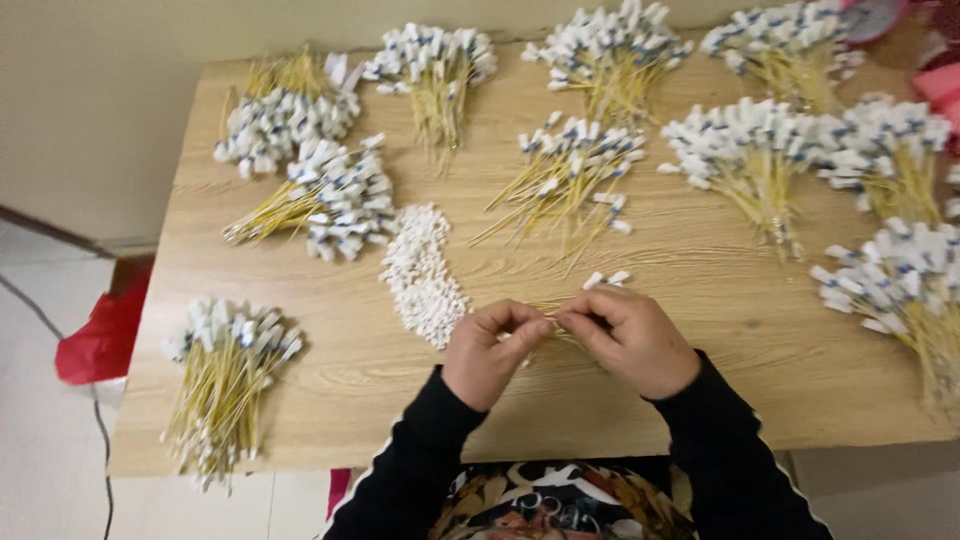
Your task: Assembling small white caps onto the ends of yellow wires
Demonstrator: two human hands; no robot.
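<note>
Two hands met at six o'clock on the wooden table (700,400), just in front of your body. Your left hand (490,352) had thumb and forefinger pressed together, pinching the near end of a thin yellow wire (556,310). Your right hand (632,338) curled over the same wire from the other side, fingertips closed on it, touching the left. The wire lay low over the table between both hands, its white tagged end (606,279) pointing toward twelve o'clock.

The wire looked very light, thin and springy, likely to bend or slip if held loosely; a firm fingertip pinch near the end being worked seemed the best hold.

A heap of small white caps (422,272) lay at eleven o'clock, near your left hand. A loose fan of tagged wires (562,178) lay at twelve o'clock. Finished bundles with white and blue tags ringed the table: one at nine o'clock (225,375), several at ten and eleven o'clock (320,195), more from one to three o'clock (760,150). Nothing lay between your hands and the caps. A red bag (100,340) sat on the floor past the table's nine o'clock edge.
</note>
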